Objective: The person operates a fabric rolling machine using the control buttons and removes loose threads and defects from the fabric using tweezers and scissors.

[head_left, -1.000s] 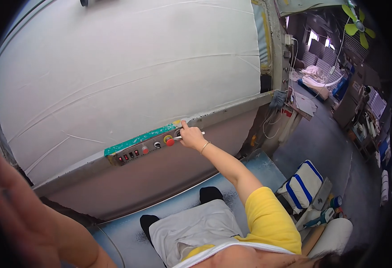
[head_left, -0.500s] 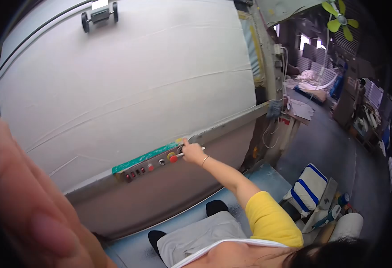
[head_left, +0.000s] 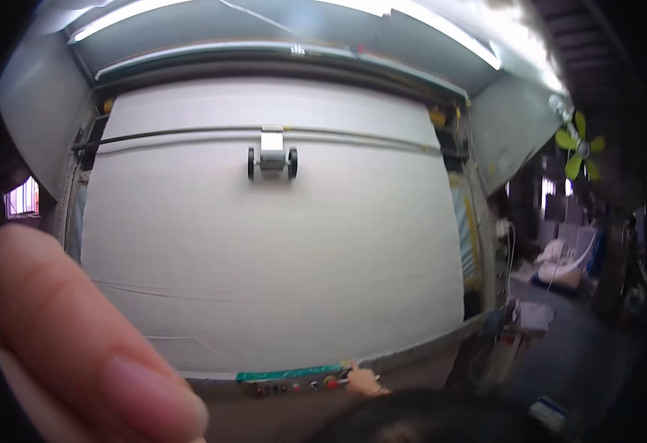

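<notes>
My left hand fills the lower left, very near the camera. One finger and a thumb stretch out, nothing visible between them; the rest is cut off. Far lower, my right hand rests at the right end of a control panel, index finger pointing up against it. A thin white stick pokes out of this hand's curled fingers. Beside it sits a red button with a yellow collar. Green tape runs along the panel's top. Behind stretches a wide white fabric sheet.
A two-wheeled device hangs from a crossbar against the sheet. Tube lights glow overhead. To the right are a green fan, a machine post and a white pile on the floor.
The view has tilted up and swung left, so the panel and right hand appear lower. The right hand stays at the panel's right end. The left hand remains close to the camera.
</notes>
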`<control>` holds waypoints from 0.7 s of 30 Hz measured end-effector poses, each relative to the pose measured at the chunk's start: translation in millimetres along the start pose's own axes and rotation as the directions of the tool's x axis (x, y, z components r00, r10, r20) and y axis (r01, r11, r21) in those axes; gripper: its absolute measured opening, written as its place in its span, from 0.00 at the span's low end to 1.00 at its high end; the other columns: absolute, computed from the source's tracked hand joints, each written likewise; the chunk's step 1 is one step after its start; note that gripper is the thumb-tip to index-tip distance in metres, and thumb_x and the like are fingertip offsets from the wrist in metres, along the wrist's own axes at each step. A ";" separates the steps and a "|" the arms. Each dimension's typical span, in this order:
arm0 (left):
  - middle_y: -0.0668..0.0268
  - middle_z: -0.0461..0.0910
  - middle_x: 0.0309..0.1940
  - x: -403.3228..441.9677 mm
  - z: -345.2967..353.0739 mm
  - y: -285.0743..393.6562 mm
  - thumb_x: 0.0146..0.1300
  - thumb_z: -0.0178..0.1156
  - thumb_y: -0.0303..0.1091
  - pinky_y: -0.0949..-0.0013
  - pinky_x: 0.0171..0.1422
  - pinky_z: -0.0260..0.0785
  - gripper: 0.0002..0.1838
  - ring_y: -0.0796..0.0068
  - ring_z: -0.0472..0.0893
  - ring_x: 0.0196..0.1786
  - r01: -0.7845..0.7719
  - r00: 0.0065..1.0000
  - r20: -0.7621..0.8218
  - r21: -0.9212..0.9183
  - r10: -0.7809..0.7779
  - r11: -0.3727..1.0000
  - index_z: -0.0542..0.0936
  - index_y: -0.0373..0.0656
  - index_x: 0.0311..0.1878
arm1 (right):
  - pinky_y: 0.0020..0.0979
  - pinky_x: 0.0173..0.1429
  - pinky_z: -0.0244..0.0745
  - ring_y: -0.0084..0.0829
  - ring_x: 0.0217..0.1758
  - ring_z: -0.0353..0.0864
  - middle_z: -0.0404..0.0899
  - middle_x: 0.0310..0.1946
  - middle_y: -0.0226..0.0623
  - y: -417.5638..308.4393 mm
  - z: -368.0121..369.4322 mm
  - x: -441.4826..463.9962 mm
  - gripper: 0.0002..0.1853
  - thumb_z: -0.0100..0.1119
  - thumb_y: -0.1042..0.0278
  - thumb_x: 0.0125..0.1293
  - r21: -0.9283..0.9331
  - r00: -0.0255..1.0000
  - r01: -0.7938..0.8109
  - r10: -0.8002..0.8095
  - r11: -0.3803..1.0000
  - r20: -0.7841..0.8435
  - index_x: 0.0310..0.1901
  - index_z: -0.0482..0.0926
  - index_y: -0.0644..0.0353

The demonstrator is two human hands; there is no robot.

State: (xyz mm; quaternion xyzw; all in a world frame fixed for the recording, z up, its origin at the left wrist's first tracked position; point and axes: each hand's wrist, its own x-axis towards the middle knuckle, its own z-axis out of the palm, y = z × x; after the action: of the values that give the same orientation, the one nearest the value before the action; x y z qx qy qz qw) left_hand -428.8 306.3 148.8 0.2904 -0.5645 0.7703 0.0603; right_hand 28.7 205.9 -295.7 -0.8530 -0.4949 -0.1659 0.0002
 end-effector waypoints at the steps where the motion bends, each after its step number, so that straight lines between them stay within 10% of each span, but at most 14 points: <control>1: 0.74 0.75 0.37 11.9 4.6 4.8 0.68 0.56 0.48 0.78 0.34 0.62 0.16 0.84 0.60 0.23 -0.043 0.999 -0.023 0.002 0.043 0.999 0.79 0.43 0.37 | 0.43 0.35 0.82 0.44 0.30 0.86 0.71 0.58 0.63 0.1 0.9 0.2 0.14 0.61 0.61 0.54 -0.042 1.000 -0.004 0.003 0.999 -0.026 0.35 0.85 0.64; 13: 0.74 0.76 0.39 56.0 13.8 116.1 0.68 0.56 0.49 0.78 0.34 0.61 0.18 0.85 0.58 0.23 0.096 0.985 0.134 0.090 -0.107 0.991 0.80 0.43 0.37 | 0.43 0.36 0.82 0.47 0.31 0.86 0.71 0.58 0.63 9.5 9.1 10.8 0.14 0.62 0.63 0.55 -0.009 0.949 -0.235 0.228 0.972 -0.217 0.39 0.83 0.63; 21: 0.75 0.76 0.40 -11.4 -32.3 109.3 0.67 0.56 0.50 0.78 0.33 0.60 0.19 0.85 0.57 0.22 0.368 0.807 0.255 0.487 -0.532 0.792 0.80 0.42 0.37 | 0.43 0.38 0.82 0.46 0.33 0.85 0.68 0.63 0.53 0.8 25.2 16.0 0.19 0.69 0.58 0.50 0.152 0.996 -0.086 0.081 0.985 0.039 0.41 0.82 0.61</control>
State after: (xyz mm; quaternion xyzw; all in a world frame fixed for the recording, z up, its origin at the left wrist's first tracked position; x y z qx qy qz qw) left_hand -477.6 299.4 45.4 0.5679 -0.3008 0.7628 0.0723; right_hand 43.8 223.1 -314.8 -0.8730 -0.4699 -0.1130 0.0647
